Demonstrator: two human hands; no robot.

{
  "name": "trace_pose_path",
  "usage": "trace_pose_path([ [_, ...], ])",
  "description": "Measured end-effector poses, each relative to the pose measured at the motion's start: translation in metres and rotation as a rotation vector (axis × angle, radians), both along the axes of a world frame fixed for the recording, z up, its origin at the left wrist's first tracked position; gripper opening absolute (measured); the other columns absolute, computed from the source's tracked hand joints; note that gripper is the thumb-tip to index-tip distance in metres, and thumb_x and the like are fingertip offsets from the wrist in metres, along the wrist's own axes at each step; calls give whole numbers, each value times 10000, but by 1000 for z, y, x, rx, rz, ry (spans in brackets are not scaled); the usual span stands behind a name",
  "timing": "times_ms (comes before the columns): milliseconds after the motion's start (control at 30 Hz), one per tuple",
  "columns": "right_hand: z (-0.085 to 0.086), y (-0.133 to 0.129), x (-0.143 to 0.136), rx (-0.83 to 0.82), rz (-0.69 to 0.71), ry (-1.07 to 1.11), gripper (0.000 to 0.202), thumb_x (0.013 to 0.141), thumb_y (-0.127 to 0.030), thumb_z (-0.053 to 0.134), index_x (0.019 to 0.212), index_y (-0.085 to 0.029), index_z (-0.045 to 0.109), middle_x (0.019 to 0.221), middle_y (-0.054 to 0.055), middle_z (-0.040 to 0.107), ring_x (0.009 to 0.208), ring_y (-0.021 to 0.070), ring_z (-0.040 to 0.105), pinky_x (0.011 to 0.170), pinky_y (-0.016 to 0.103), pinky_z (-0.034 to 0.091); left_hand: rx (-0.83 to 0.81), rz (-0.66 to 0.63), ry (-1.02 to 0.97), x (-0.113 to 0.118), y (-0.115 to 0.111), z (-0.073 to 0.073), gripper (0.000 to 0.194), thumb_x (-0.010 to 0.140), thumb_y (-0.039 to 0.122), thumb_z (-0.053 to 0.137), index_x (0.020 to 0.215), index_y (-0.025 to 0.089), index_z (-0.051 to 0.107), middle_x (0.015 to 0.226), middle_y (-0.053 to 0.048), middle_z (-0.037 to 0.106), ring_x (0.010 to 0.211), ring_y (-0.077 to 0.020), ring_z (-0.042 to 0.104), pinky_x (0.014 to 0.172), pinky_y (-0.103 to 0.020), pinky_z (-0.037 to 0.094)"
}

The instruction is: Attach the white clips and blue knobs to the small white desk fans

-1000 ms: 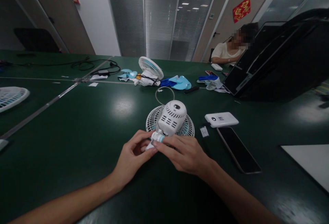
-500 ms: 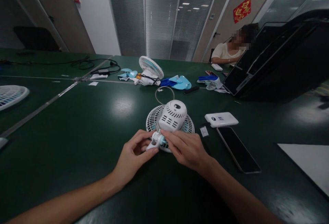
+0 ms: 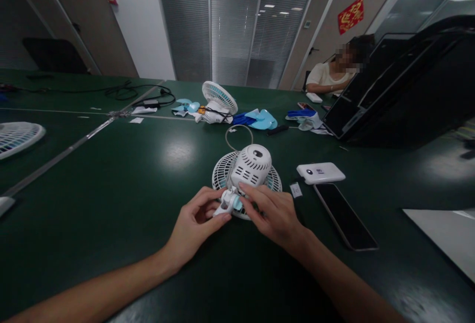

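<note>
A small white electric fan (image 3: 252, 164) lies face down on the dark green table, its round grille (image 3: 221, 169) underneath and its slotted motor housing on top. On its near side is a white bracket (image 3: 224, 201) with a light blue knob (image 3: 237, 203). My left hand (image 3: 195, 219) is closed around the bracket, thumb in front and fingers behind. My right hand (image 3: 272, 211) comes from the other side, its fingertips bent at the blue knob and against the lower housing. Part of the grille is hidden behind my hands.
Right of the fan are a white power bank (image 3: 321, 172), a phone (image 3: 345, 216) and a white sheet (image 3: 441, 234). Farther back lie another fan (image 3: 218, 100), blue fan blades (image 3: 263, 119) and gloves (image 3: 305, 118). A large black case (image 3: 404, 85) stands right; a person sits behind it.
My right fingertips have shifted slightly on the blue knob, and more of it shows. My left hand keeps its hold on the bracket. The whole view has drifted slightly.
</note>
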State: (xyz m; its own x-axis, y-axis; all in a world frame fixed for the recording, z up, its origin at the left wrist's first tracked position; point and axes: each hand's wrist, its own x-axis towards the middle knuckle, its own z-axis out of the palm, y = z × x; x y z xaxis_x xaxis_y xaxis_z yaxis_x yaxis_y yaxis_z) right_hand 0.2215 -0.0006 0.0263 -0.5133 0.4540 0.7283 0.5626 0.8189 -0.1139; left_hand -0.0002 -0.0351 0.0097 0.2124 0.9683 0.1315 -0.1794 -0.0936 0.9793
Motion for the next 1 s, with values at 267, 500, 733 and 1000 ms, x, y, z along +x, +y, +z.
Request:
trace_pose_path([
  [267, 0, 1, 3, -51, 26, -54, 488, 939, -153, 579, 1410, -240, 485, 1073, 34, 709, 823, 131, 676, 671, 258, 536, -12, 14, 11, -2, 1, 3, 356, 838, 248, 773, 1187, 216, 715, 1127, -59, 599, 953, -199, 650, 903, -379, 560],
  [500, 2, 2, 5, -67, 32, -53, 513, 921, -153, 598, 1412, -238, 478, 1122, 35, 703, 848, 139, 679, 700, 277, 564, -18, 18, 8, -2, 2, 2, 368, 819, 255, 786, 1179, 221, 718, 1120, -58, 602, 938, -200, 653, 896, -398, 561],
  [733, 3, 1, 5, -81, 36, -88, 520, 928, -183, 611, 1423, -241, 464, 1105, 40, 694, 834, 148, 671, 666, 283, 555, -13, 7, -2, -3, 2, -1, 369, 839, 244, 772, 1202, 227, 710, 1147, -60, 591, 970, -202, 645, 924, -394, 550],
  [1000, 5, -1, 1, -104, 55, -77, 527, 925, -236, 647, 1419, -233, 464, 1105, 45, 692, 851, 149, 670, 677, 280, 555, -11, -8, -6, -4, 1, -2, 375, 849, 234, 767, 1218, 238, 702, 1127, -47, 578, 959, -187, 640, 902, -355, 548],
])
